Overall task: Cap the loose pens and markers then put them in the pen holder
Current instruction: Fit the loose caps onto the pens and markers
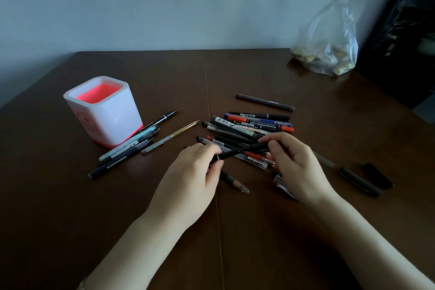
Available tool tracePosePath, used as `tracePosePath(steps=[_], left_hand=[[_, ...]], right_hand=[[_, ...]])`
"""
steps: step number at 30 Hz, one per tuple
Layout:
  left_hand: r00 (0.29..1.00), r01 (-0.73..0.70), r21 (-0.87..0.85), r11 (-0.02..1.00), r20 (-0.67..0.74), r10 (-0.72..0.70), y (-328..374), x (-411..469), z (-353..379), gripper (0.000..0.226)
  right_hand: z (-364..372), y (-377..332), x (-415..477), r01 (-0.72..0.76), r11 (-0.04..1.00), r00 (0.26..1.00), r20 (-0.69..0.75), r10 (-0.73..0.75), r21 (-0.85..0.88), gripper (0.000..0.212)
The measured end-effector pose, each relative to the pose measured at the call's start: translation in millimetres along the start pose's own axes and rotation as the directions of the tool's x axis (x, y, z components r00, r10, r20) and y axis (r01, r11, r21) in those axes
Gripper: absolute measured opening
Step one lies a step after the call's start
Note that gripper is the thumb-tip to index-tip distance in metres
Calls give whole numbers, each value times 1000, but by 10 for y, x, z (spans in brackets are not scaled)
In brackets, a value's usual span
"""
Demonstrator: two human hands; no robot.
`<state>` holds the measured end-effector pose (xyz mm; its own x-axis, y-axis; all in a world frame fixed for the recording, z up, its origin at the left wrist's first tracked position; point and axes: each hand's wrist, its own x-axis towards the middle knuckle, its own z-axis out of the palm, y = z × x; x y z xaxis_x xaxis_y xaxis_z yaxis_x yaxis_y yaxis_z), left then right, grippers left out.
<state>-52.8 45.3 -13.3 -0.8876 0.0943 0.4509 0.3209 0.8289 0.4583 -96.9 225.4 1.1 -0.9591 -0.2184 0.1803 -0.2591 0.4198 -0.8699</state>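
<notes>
One slim black pen [235,153]: left hand [188,173] and right hand [297,163] pinch it.

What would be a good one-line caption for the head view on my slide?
Left hand and right hand hold a black pen over the pen pile, white pen holder to the left.

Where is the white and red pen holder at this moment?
In the head view, the pen holder stands upright on the left side of the table, left of the left hand, with a group of pens lying beside its near right base.
</notes>
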Motion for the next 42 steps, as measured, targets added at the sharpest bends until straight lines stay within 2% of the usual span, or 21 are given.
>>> tracePosePath(steps=[8, 14, 19, 25, 32, 36, 42], left_hand=[[999, -36, -11, 999, 41, 36, 29, -1, 16, 21], [1000, 0, -16, 1000, -16, 0, -5, 9, 0, 23], [1000, -2, -17, 1000, -11, 2, 0, 3, 17, 23], [1000, -5, -32, 999, -5, 5, -6, -3, 21, 22], [998, -55, -71, 996, 31, 57, 3, -8, 54, 20], [999, -49, -92, 995, -17, 47, 1, -8, 52, 27], [999, -40, -101, 994, 32, 43, 52, -32, 46, 37]], right_hand=[[54, 43, -16, 19, 1000, 995, 97, -17, -18, 20], [4, 62, -10, 1, 997, 1000, -29, 1, 72, 22], [26, 49, -16, 17, 996, 1000, 15, -19, 85, 23], [18, 39, -9, 27, 993, 1000, -10, -26, 115, 23], [76, -17, -65, 64, 998, 976, 206, -67, 19, 25], [91, -16, -89, 126, 992, 974, 187, -130, 32, 32], [70, -11, -96, 192, 981, 967, 170, -191, 10, 35]])
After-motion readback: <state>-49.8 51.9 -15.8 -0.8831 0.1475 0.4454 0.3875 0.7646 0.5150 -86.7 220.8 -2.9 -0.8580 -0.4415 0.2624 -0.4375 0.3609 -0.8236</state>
